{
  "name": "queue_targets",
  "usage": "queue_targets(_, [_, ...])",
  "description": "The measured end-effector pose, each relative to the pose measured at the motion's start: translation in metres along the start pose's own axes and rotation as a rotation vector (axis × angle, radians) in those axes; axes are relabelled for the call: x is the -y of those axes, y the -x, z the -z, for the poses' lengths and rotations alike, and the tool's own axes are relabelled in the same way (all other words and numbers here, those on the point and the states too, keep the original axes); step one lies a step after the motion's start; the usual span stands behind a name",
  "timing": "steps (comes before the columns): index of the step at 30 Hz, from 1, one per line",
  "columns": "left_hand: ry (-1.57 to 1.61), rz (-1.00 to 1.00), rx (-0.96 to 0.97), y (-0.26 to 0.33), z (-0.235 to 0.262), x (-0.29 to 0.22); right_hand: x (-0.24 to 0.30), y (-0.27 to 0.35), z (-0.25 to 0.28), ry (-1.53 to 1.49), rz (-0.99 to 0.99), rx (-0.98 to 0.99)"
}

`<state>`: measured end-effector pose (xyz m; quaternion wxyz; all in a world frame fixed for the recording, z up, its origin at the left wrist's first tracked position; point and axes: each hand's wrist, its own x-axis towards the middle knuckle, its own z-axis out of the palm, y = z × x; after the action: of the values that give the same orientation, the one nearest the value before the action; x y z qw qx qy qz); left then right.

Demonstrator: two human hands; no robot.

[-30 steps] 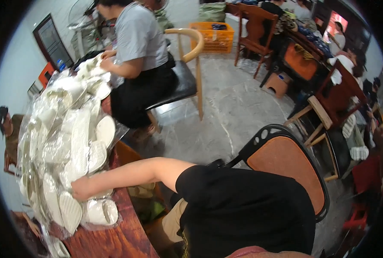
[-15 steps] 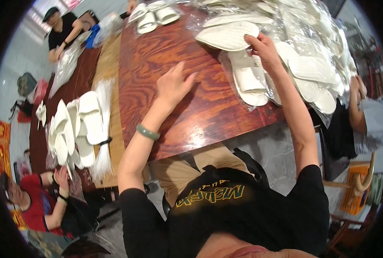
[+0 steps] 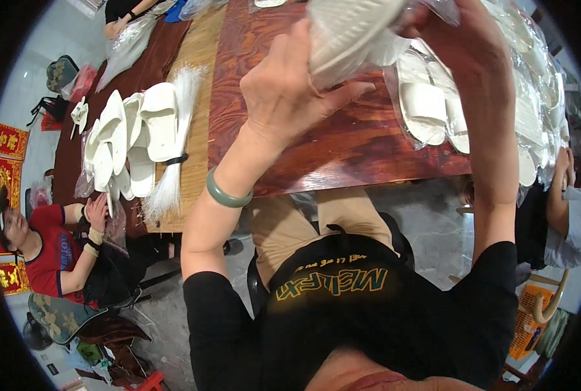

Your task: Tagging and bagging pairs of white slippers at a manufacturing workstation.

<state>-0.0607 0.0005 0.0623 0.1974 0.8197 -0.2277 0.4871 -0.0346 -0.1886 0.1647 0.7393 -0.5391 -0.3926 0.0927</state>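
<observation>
A white slipper [image 3: 346, 36] in clear plastic is raised close to the camera, its sole side partly cut off by the top edge. My left hand [image 3: 287, 88] has its fingers along the near left side of the slipper, thumb stretched to the right below it. At the toe or heel end, which I cannot tell, my right hand [image 3: 463, 39] grips the slipper and its clear wrap; the fingertips are partly hidden. Beneath my right forearm, a bagged pair of white slippers [image 3: 424, 104] lies on the reddish wooden table [image 3: 271, 163].
Bagged white slippers [image 3: 531, 85] are heaped along the right side. Loose white slippers [image 3: 111, 130] and a bundle of white ties [image 3: 170, 176] lie on the left table. A person in red [image 3: 62, 254] sits at left; another person's hands [image 3: 564, 169] show at right.
The slipper has come up off the table area toward the camera with my right hand. My left hand has moved from open over the table up against the slipper. The view has shifted.
</observation>
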Motion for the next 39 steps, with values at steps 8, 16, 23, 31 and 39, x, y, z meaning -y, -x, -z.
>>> queue_targets(8, [0.408,0.316,-0.136,0.047,0.019,0.083,-0.076,-0.044,-0.045,0.858,0.651,-0.227])
queue_targets(16, [0.978,1.194,-0.205,0.087,0.016,0.12,-0.243,-0.03,0.054,1.021,-0.284,-0.162])
queue_targets(23, [1.121,1.537,0.169,0.133,0.061,0.123,-0.212,0.033,0.015,1.304,-0.305,0.205])
queue_targets(31, [0.046,1.312,0.355,0.119,0.114,0.167,-0.177,0.083,0.047,1.09,-0.397,0.092])
queue_targets(39, [-0.477,0.788,0.684,0.054,0.041,0.212,-0.126,0.081,-0.011,0.924,-0.348,0.022])
